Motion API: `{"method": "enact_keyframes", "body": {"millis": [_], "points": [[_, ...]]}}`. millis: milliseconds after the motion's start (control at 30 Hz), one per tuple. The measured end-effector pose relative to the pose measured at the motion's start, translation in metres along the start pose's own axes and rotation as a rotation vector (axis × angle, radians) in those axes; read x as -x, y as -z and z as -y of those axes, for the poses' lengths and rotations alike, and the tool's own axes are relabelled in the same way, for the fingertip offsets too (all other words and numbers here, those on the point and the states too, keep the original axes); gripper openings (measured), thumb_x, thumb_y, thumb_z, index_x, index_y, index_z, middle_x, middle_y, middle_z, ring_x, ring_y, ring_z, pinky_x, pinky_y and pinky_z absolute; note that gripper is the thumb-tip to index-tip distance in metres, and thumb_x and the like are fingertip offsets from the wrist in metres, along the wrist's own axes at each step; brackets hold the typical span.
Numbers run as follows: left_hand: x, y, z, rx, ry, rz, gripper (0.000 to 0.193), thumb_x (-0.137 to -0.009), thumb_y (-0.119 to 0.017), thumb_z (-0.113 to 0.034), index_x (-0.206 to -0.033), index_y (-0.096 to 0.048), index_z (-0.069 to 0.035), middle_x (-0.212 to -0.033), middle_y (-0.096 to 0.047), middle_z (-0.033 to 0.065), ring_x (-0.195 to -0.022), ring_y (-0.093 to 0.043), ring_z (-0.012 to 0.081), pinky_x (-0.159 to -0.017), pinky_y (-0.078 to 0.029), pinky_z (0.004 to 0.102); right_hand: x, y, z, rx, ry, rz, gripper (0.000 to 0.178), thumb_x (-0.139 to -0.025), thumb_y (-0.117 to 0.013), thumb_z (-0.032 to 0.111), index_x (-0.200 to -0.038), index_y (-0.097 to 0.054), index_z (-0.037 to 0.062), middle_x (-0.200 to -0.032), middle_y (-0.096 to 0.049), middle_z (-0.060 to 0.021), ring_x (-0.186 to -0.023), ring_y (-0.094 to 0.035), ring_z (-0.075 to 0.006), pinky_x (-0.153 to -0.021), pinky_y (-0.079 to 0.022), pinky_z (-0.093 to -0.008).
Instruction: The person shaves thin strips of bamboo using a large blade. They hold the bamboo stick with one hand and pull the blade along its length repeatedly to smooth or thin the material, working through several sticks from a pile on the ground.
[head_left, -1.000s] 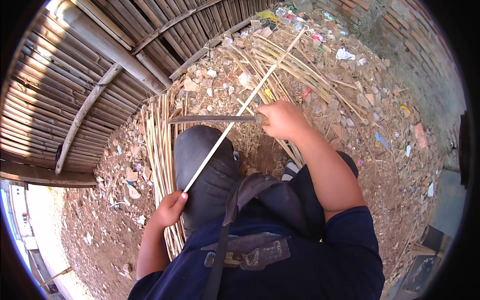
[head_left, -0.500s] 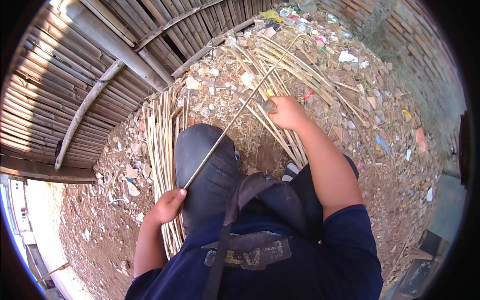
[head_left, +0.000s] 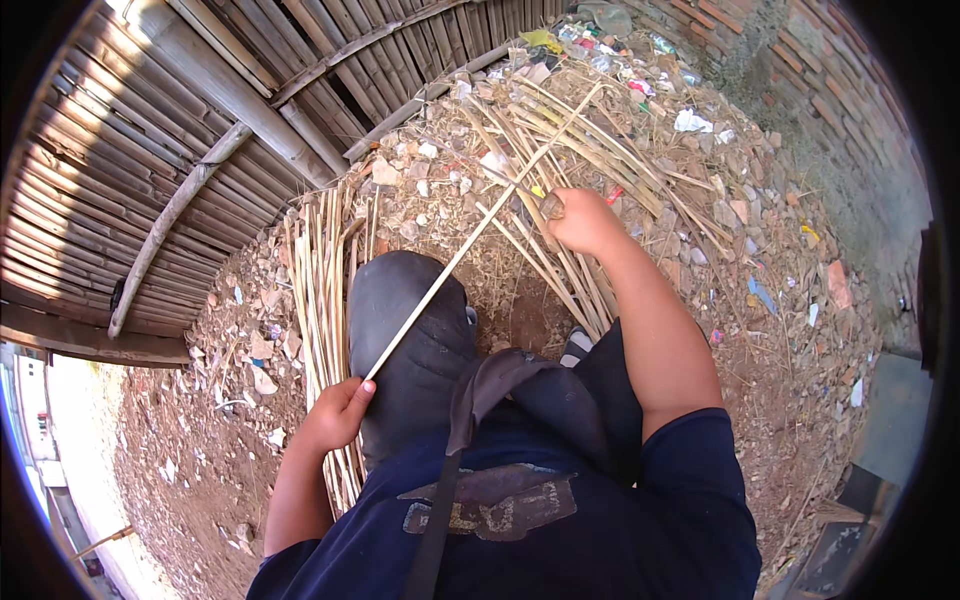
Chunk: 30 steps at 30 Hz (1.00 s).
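My left hand (head_left: 338, 412) pinches the near end of a long, thin bamboo strip (head_left: 440, 282) beside my left knee. From there the strip slants up and to the right across the knee, its pale face showing. My right hand (head_left: 585, 222) is closed round the handle of a knife (head_left: 551, 206). The narrow blade points up and left, crossing the strip near its far half; whether it touches cannot be told. Against my left leg lies a bundle of pale bamboo strips (head_left: 318, 290). More strips (head_left: 560, 262) lie between my legs and the rubble ahead.
A slatted bamboo wall (head_left: 110, 190) with round poles rises at the left. A brick wall (head_left: 840, 110) stands on the far right. Stones and litter cover the dirt ground, with a loose pile of split bamboo (head_left: 610, 160) ahead. A dark strap (head_left: 490, 390) hangs across my lap.
The held strip now shows a paler face than before. My right hand and the knife have shifted slightly to the right; my left hand stays nearly in place.
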<state>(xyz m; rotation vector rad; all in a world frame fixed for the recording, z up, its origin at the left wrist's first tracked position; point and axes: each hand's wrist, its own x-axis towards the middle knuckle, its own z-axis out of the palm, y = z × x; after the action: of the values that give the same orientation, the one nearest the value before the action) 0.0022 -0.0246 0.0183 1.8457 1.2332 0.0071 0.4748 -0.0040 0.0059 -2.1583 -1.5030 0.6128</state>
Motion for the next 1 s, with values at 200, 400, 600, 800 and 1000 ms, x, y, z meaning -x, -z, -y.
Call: {"method": "enact_keyframes", "body": {"millis": [200,400,600,800,1000], "points": [[0.006,-0.004,0.004,0.005,-0.021,-0.043,0.053,-0.108,-0.05,-0.043,-0.079,-0.056,0.001,-0.064,-0.051,0.0098,-0.064,-0.047,0.0187,-0.061,-0.043,0.0391,0.035,-0.009,0.06,0.284,0.236,0.166,0.022,-0.078,-0.068,0.017,-0.099,-0.072,0.0113,-0.094,-0.072,-0.0187,-0.091,-0.07,-0.0392,-0.08,-0.056,-0.0509],[0.004,-0.003,-0.004,-0.01,0.0,-0.045,0.053,-0.108,-0.051,-0.044,-0.079,-0.057,0.001,-0.064,-0.052,0.0091,-0.064,-0.048,0.0181,-0.061,-0.043,0.0381,0.024,-0.007,0.046,0.187,0.122,0.077,0.033,-0.078,-0.068,0.017,-0.11,-0.072,0.0119,-0.099,-0.072,-0.019,-0.096,-0.07,-0.0366,-0.083,-0.056,-0.0487],[0.004,-0.009,0.001,0.006,-0.039,-0.039,0.054,-0.108,-0.051,-0.045,-0.082,-0.059,0.001,-0.066,-0.054,0.0084,-0.066,-0.05,0.0177,-0.064,-0.045,0.0373,0.016,-0.018,0.026,0.066,0.13,0.136,0.034,-0.078,-0.069,0.017,-0.112,-0.072,0.0114,-0.094,-0.071,-0.0208,-0.095,-0.07,-0.0373,-0.082,-0.056,-0.0482],[0.01,-0.005,0.011,0.068,-0.015,-0.033,0.054,-0.108,-0.051,-0.047,-0.086,-0.061,0.001,-0.07,-0.054,0.0048,-0.071,-0.05,0.0157,-0.067,-0.045,0.0364,0.037,-0.007,0.054,0.161,0.198,0.01,0.024,-0.078,-0.069,0.017,-0.101,-0.07,0.0085,-0.088,-0.071,-0.0183,-0.087,-0.07,-0.0383,-0.078,-0.056,-0.0489],[-0.007,-0.001,0.004,0.089,0.006,-0.004,0.053,-0.109,-0.049,-0.045,-0.088,-0.062,0.002,-0.07,-0.054,0.0033,-0.071,-0.048,0.0145,-0.067,-0.045,0.0345,0.01,-0.019,0.016,0.128,0.087,0.006,0.025,-0.08,-0.069,0.02,-0.103,-0.071,0.0114,-0.089,-0.072,-0.0177,-0.088,-0.07,-0.0389,-0.079,-0.057,-0.049]]}}
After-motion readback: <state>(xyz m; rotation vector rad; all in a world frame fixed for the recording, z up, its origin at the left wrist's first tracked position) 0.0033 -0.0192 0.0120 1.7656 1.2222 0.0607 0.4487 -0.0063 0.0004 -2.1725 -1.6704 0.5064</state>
